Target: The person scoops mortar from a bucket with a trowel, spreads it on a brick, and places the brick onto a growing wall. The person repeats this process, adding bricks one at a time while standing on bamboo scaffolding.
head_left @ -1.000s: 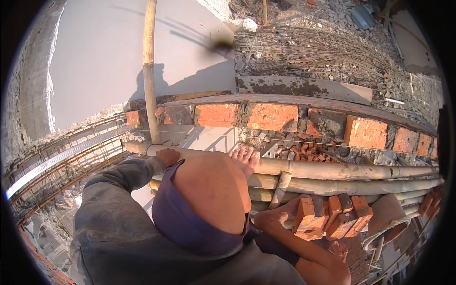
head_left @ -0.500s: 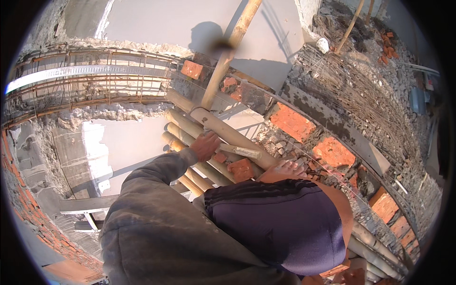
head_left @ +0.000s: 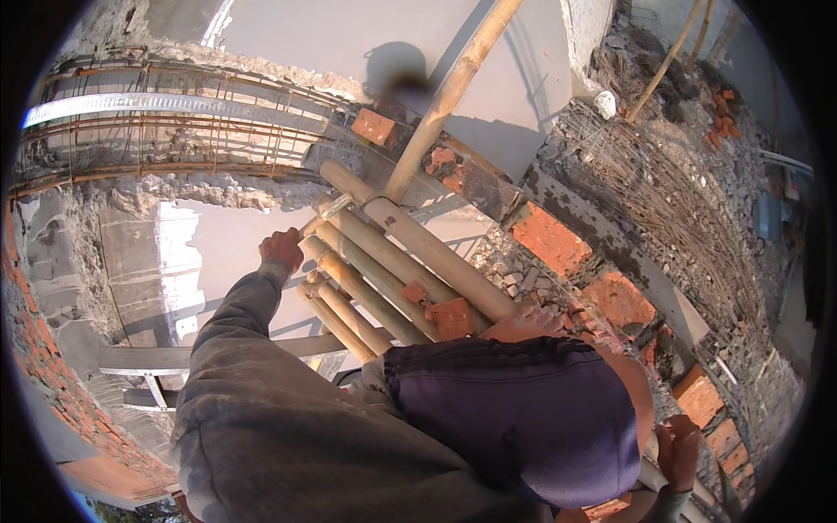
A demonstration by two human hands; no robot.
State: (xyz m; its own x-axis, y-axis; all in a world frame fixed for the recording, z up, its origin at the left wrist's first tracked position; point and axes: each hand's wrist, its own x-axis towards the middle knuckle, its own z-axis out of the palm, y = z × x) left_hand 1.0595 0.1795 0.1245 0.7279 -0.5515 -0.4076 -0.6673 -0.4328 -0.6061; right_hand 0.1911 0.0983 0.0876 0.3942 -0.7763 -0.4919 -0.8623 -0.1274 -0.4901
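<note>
My left hand [head_left: 281, 249] is closed around the handle of a hammer [head_left: 335, 207], whose pale, dusty head lies over the far ends of the bamboo poles [head_left: 370, 253]. Two broken pieces of brick, a larger one [head_left: 451, 319] and a smaller one [head_left: 414, 292], rest on these poles. At the lower right, beside my bent leg and more poles, my right hand [head_left: 678, 449] shows in shadow; its fingers cannot be made out. My bare foot [head_left: 527, 323] is set at the edge of the rubble, next to the thickest pole [head_left: 440, 248].
A row of red bricks [head_left: 551, 237] in mortar runs along the wall top on the right. A slanting bamboo post [head_left: 449, 96] rises ahead. Rusty rebar [head_left: 209, 131] crosses the far left above a pale surface below. Rubble and dry stalks [head_left: 663, 192] cover the ground beyond the wall.
My left hand has moved left with the hammer, off the middle of the poles to beyond their far ends. My right hand has come further into view at the lower right.
</note>
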